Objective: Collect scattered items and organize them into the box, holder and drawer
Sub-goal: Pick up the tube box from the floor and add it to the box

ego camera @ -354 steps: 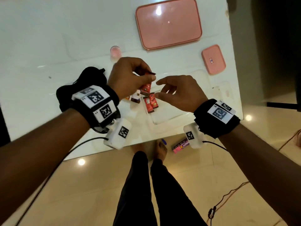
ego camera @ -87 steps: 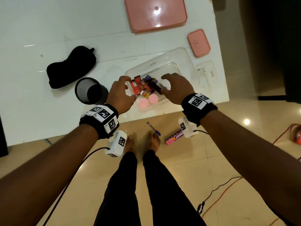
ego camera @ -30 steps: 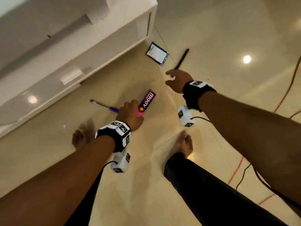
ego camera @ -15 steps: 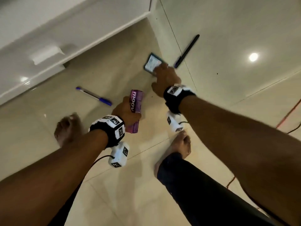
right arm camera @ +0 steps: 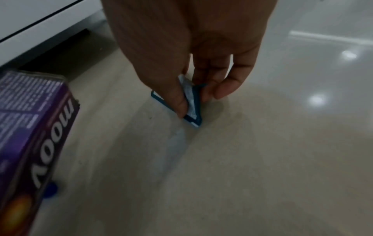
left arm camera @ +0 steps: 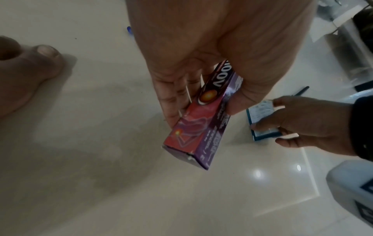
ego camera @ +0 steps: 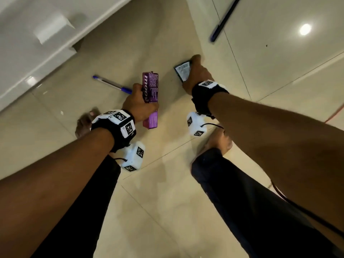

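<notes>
- Left hand (ego camera: 139, 105) is wrapped around the purple "moov" box (ego camera: 150, 86), thumb on one side and fingers on the other, holding it up off the floor (ego camera: 167, 192). The far end sticks out past the fingers.
- Right hand (ego camera: 197, 73) is down at the floor pinching the small blue-edged packet (ego camera: 182, 71) between thumb and fingertips. In the right wrist view one side of the packet is tilted up while a corner looks like it touches the tile.
- The two hands are near each other but not touching, the purple box just left of the packet.
- Blue pen (ego camera: 111, 84) lies on the tile just left of the left hand, its capped end partly hidden behind the knuckles.
- Dark pen (ego camera: 223, 19) lies further out past the right hand, well apart from the packet.
- White cabinet (ego camera: 37, 34) runs along the upper left, with a dark gap under its base.
- Bare feet on the floor below the wrists, a cable trailing off at the right edge.
</notes>
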{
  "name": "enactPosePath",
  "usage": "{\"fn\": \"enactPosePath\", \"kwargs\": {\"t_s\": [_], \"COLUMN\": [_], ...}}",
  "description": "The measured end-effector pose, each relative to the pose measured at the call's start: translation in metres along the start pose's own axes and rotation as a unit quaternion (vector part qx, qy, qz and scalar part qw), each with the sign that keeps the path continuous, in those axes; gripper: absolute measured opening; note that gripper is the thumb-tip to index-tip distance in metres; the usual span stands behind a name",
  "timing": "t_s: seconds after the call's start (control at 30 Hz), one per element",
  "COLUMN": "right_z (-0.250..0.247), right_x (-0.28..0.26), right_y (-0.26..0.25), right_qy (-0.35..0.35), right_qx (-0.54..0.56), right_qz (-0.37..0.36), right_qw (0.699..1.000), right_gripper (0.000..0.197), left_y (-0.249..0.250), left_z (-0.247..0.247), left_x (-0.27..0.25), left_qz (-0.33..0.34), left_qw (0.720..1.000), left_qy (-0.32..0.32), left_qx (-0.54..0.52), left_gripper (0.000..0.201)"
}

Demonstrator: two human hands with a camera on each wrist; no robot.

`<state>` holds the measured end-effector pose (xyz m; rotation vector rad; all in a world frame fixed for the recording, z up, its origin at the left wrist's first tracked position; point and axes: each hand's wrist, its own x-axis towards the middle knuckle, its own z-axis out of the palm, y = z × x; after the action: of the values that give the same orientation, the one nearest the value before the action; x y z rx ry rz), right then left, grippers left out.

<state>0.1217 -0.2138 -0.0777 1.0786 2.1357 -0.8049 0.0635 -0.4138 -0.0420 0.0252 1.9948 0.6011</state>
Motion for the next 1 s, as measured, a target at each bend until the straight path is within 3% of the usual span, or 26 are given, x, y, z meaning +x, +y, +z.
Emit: {"fn": "enactPosePath", "kwargs": {"t_s": [0.07,0.17,0.3,0.37,0.53,0.67,0.77,0.83,0.93,1.0], "right_z": [-0.003,-0.006,-0.027,-0.043,-0.117,-0.201,-0.251,-0.277,-0.302,-0.308], "right_x": [-0.011,-0.048,-0.125,-0.162,-0.231,-0.258,-0.261,-0.26,-0.256,-0.253], "right_y": [-0.005,-0.015,-0.026,-0.027,-0.058,-0.13,-0.2,-0.251,-0.324,-0.37], "right_qy": [-0.036,-0.038,-0.018,-0.009,0.055,0.123,0.161,0.176,0.178,0.171], "right_qx": [0.049,0.127,0.15,0.16,0.229,0.267,0.276,0.255,0.229,0.192], "right_qz": [0.03,0.021,-0.004,0.017,0.03,-0.027,-0.111,-0.174,-0.25,-0.297], "right_qw": [0.998,0.991,0.988,0.987,0.971,0.955,0.941,0.935,0.924,0.919], "right_gripper": [0.046,0.035,0.035,0.037,0.03,0.018,0.002,0.018,0.004,0.018], "left_y": [0.006,0.022,0.059,0.078,0.133,0.165,0.174,0.174,0.167,0.158], "left_z": [-0.007,-0.023,-0.062,-0.083,-0.159,-0.228,-0.274,-0.304,-0.342,-0.359], "left_x": [-0.006,-0.028,-0.081,-0.11,-0.184,-0.237,-0.262,-0.269,-0.276,-0.283], "left_qz": [0.0,0.009,0.029,0.042,0.1,0.159,0.193,0.196,0.181,0.168], "left_qw": [1.0,1.0,1.0,0.999,0.994,0.986,0.978,0.974,0.961,0.95], "left_qy": [0.014,0.009,-0.009,-0.02,-0.029,-0.03,0.009,0.039,0.08,0.103], "left_qx": [-0.006,-0.015,-0.003,-0.005,-0.022,-0.039,-0.073,-0.11,-0.195,-0.241], "left_gripper": [0.051,0.049,0.052,0.051,0.051,0.055,0.055,0.053,0.053,0.052]}}
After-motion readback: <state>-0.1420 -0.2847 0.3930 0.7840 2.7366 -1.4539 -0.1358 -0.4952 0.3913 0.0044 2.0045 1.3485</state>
